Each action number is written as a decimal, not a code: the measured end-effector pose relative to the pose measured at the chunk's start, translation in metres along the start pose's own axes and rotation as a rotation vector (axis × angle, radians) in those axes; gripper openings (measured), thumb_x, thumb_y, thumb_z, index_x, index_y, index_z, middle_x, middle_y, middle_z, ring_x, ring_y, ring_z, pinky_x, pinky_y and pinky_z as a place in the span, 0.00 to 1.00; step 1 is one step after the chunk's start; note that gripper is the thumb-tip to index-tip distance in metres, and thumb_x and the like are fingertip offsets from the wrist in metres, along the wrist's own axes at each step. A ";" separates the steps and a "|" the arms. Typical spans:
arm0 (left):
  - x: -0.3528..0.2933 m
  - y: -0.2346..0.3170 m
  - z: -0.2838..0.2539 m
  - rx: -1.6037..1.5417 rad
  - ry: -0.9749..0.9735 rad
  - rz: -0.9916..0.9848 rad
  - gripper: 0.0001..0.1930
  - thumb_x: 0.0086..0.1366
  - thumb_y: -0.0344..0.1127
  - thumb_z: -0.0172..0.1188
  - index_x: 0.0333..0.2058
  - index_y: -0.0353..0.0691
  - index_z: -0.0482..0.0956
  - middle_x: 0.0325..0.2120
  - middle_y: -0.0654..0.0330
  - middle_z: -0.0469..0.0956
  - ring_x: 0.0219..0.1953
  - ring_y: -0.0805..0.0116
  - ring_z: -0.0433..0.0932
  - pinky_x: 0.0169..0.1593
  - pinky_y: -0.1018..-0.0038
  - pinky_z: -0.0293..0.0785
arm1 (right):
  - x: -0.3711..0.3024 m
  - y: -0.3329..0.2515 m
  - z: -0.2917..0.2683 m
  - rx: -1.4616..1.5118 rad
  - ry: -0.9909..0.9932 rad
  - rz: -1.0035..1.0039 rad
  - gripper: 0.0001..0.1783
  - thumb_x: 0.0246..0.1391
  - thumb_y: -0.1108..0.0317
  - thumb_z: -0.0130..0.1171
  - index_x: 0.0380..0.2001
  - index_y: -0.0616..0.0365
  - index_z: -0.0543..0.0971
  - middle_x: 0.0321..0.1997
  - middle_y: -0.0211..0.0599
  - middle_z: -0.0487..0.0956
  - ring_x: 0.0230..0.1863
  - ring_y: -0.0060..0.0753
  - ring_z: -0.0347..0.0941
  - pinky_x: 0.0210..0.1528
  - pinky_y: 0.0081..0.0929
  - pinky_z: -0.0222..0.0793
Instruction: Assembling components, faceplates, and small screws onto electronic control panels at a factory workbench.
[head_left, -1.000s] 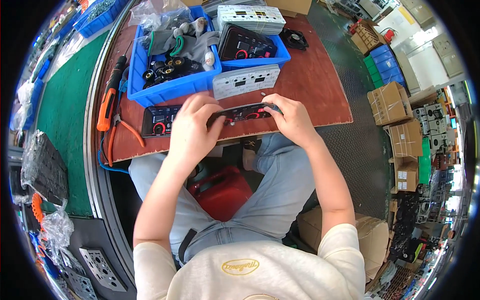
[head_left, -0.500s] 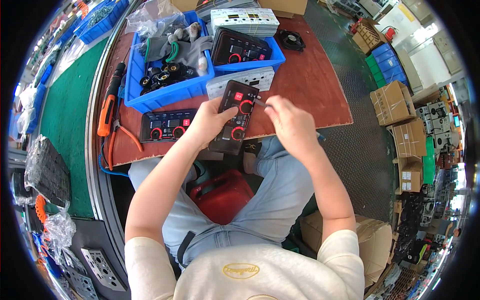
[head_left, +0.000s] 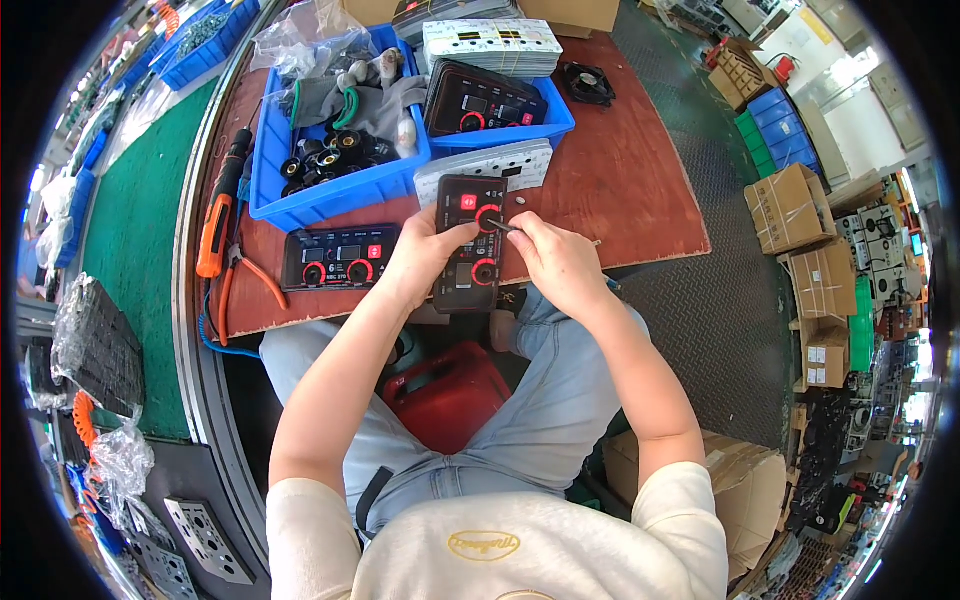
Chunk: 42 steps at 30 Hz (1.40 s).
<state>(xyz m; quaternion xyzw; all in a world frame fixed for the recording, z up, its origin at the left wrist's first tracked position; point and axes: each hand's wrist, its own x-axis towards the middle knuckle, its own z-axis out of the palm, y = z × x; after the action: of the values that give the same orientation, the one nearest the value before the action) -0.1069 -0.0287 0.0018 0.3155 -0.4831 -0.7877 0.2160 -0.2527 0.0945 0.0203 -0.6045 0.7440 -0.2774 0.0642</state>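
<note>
Head view: black control panel (head_left: pixel 470 243) with red knobs, held upright at the near edge of the brown table (head_left: pixel 640 180). Left hand (head_left: pixel 425 255) fingers closed around its left side. Right hand (head_left: pixel 555 260) pinching a thin tool against its upper knob. Second panel (head_left: pixel 338 258) flat, left; blue bin (head_left: pixel 330 190) beyond.

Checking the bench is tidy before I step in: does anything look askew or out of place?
Mostly orderly. The black control panel in the left hand sits turned on end, overhanging the table's near edge, while the right hand works at its knob. A second panel lies flat beside it.
</note>
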 end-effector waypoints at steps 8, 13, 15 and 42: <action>0.006 -0.018 -0.003 0.191 0.047 0.193 0.09 0.64 0.27 0.57 0.42 0.34 0.79 0.32 0.62 0.81 0.34 0.81 0.75 0.39 0.79 0.73 | 0.005 0.002 0.012 -0.043 0.027 -0.010 0.08 0.60 0.63 0.51 0.36 0.55 0.74 0.27 0.42 0.79 0.29 0.49 0.77 0.28 0.43 0.70; 0.004 -0.023 -0.001 0.342 0.084 0.342 0.09 0.64 0.26 0.56 0.42 0.33 0.79 0.32 0.63 0.81 0.34 0.80 0.74 0.41 0.78 0.72 | 0.006 -0.010 0.018 -0.139 0.006 0.033 0.07 0.58 0.65 0.52 0.35 0.56 0.74 0.25 0.44 0.79 0.27 0.51 0.77 0.27 0.44 0.70; 0.003 -0.024 0.000 0.362 0.089 0.397 0.10 0.64 0.26 0.56 0.43 0.33 0.79 0.31 0.62 0.80 0.35 0.77 0.75 0.42 0.77 0.71 | 0.007 -0.014 0.023 -0.218 0.010 0.048 0.06 0.57 0.66 0.52 0.33 0.57 0.73 0.23 0.45 0.79 0.24 0.51 0.76 0.24 0.45 0.70; -0.023 0.008 -0.007 -0.353 -0.075 0.000 0.11 0.66 0.38 0.58 0.45 0.44 0.76 0.35 0.65 0.80 0.34 0.76 0.78 0.37 0.76 0.78 | 0.004 -0.008 -0.018 0.617 -0.054 0.284 0.19 0.56 0.63 0.59 0.48 0.60 0.76 0.35 0.41 0.81 0.39 0.30 0.77 0.43 0.27 0.69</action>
<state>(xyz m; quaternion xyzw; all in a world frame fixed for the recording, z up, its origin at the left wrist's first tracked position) -0.0857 -0.0217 0.0129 0.2428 -0.3449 -0.8715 0.2501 -0.2541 0.0952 0.0402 -0.4540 0.6997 -0.4618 0.3019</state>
